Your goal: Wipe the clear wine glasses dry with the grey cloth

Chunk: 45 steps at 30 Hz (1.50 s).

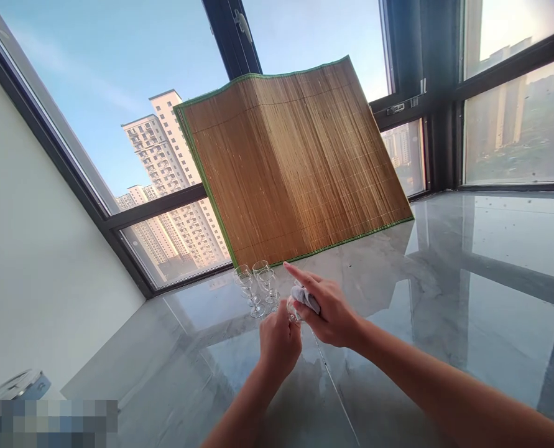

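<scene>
My left hand (pixel 280 339) is closed around a small clear glass (pixel 293 312), most of which is hidden by the fingers. My right hand (pixel 329 306) presses a bunched whitish-grey cloth (pixel 306 298) against the top of that glass, its index finger stretched out to the upper left. Just beyond my left hand, several small stemmed glasses stand upright in a tight group on the shiny grey marble surface (pixel 174 367); one stemmed glass (pixel 257 305) is at the front and another (pixel 242 274) at the back left.
Behind the glasses a brown slatted mat (pixel 300 168) with green edging leans upright against the dark-framed windows (pixel 176 204). A white wall (pixel 48 218) bounds the left side. At the lower left there is a partly cut-off container with a clear lid (pixel 18 384).
</scene>
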Motion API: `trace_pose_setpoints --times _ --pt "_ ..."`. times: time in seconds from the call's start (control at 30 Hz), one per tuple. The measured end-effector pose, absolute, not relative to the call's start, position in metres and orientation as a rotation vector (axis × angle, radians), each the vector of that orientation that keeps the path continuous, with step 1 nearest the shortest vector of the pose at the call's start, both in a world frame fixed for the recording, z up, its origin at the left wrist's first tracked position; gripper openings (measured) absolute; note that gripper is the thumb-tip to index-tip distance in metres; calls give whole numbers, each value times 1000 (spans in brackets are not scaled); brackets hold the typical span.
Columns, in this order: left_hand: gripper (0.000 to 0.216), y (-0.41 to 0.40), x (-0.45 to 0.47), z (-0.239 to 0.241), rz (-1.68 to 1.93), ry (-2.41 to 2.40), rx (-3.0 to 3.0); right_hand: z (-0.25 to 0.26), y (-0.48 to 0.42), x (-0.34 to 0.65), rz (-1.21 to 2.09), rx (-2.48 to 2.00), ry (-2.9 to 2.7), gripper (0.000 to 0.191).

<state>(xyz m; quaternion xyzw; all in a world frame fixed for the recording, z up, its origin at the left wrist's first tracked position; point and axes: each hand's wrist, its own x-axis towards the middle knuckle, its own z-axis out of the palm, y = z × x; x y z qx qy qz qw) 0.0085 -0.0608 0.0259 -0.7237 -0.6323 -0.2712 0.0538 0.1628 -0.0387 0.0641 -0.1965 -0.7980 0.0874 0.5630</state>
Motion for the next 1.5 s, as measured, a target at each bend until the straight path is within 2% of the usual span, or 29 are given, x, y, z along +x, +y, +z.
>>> trace_pose_setpoints --times 0.23,0.47,0.7,0.9,1.2,1.5 --pt "19 -66 8 24 -1008 -1781 -2238 66 -52 163 48 -366 -1876 78" --pt "7 -67 6 30 -950 -1764 -2244 66 -54 164 29 -369 -1914 77" --pt "18 -67 11 30 -922 -1841 -2199 65 -43 162 135 -466 -1792 50" --pt "11 -68 19 29 -1014 -1953 -2277 64 -35 162 213 -651 -1709 50" --pt "14 -66 16 29 -1072 -1936 -2318 63 -34 161 358 -699 -1593 47" --pt "21 -69 16 30 -1199 -1915 -2383 65 -37 163 321 -732 -1475 48"
